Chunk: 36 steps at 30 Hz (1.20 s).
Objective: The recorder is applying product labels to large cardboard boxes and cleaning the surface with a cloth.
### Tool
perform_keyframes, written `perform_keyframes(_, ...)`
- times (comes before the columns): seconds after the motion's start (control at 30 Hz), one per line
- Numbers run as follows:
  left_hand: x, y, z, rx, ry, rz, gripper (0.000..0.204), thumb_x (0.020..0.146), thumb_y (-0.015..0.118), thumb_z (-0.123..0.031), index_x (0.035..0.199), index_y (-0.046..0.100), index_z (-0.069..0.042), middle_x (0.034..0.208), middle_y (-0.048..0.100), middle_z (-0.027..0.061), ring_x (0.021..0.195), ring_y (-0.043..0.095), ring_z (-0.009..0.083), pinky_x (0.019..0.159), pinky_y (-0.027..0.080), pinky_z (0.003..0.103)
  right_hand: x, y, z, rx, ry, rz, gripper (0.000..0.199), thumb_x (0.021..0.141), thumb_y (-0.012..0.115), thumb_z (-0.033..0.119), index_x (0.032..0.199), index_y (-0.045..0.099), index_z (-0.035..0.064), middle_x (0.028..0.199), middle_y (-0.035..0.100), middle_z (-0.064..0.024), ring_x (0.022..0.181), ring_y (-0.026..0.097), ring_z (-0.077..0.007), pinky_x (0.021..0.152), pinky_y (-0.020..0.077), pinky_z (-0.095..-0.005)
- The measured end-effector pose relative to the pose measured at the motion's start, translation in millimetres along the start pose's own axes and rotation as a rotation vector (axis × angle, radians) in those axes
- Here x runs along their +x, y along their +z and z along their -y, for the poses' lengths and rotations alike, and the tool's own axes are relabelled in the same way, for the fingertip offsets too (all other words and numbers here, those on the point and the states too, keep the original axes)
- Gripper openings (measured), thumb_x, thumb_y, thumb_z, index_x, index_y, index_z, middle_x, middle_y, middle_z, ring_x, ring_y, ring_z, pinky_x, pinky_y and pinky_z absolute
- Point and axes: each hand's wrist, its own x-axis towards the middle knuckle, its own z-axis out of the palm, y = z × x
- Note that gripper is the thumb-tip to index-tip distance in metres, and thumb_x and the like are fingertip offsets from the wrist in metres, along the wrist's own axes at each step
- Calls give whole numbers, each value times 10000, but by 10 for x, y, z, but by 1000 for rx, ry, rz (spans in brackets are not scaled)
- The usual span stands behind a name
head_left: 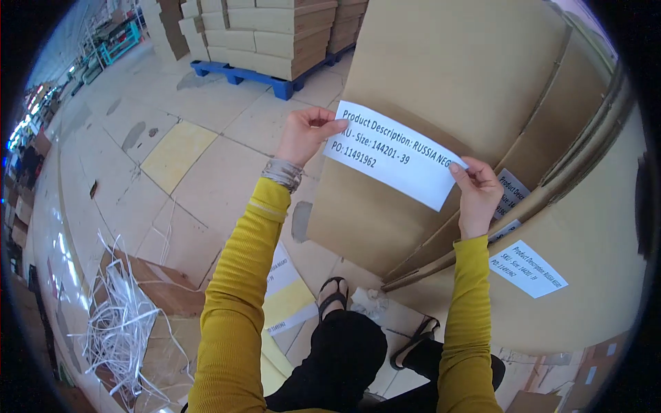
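Note:
A white printed label [396, 160] is stretched between my two hands, lying over a large brown cardboard sheet [454, 62]. My left hand [310, 134] pinches its upper left end between thumb and fingers. At the opposite end, my right hand [478, 193] grips the upper right corner the same way. The label slants down to the right, and I cannot tell whether it is stuck to the cardboard. More flattened cartons lean behind my right hand, and the nearest one [585, 241] bears a similar white label [529, 268].
A carton [165, 279] at the lower left overflows with white strips [120, 320]. Printed sheets with yellow parts [286, 296] lie on the tiled floor beside my sandalled feet [334, 296]. Stacked cartons [255, 41] stand on a blue pallet [282, 87] at the back.

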Motion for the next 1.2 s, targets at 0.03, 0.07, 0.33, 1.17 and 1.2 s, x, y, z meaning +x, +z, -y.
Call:
perform_keyframes(0.03,106,42,21,42,13,-22,194,736,729,-128,817,641,25,750,651,51,673,583,83,627,472,220,66,13,-24,27,-25,8,169,703,723,11,854,648,-5,694,564,25,609,467,-38,561,386,-172)
perform_keyframes(0.07,200,84,56,47,14,-17,194,736,729,-128,817,641,25,750,651,51,673,583,83,627,472,220,132,39,-57,8,-59,-26,178,694,726,9,855,649,0,678,547,34,599,455,-37,549,379,-175)
perform_keyframes(0.33,712,210,421,225,24,-186,235,678,767,-176,802,677,2,718,666,95,624,618,123,592,489,250,442,281,-318,-328,-93,-159,224,649,745,97,856,669,53,661,577,-38,620,529,-134,590,438,-270)
perform_keyframes(1.17,787,280,642,173,16,-278,233,668,773,-185,767,679,4,692,660,100,588,618,130,561,496,263,446,414,-333,-841,-180,-241,229,661,742,226,870,686,150,718,623,-26,770,545,-203,673,447,-346)
perform_keyframes(1.2,788,274,641,149,9,-258,230,669,772,-183,762,678,5,690,660,98,584,616,128,560,495,258,449,410,-339,-833,-158,-236,229,661,742,226,870,686,150,718,623,-26,770,545,-203,673,447,-346)
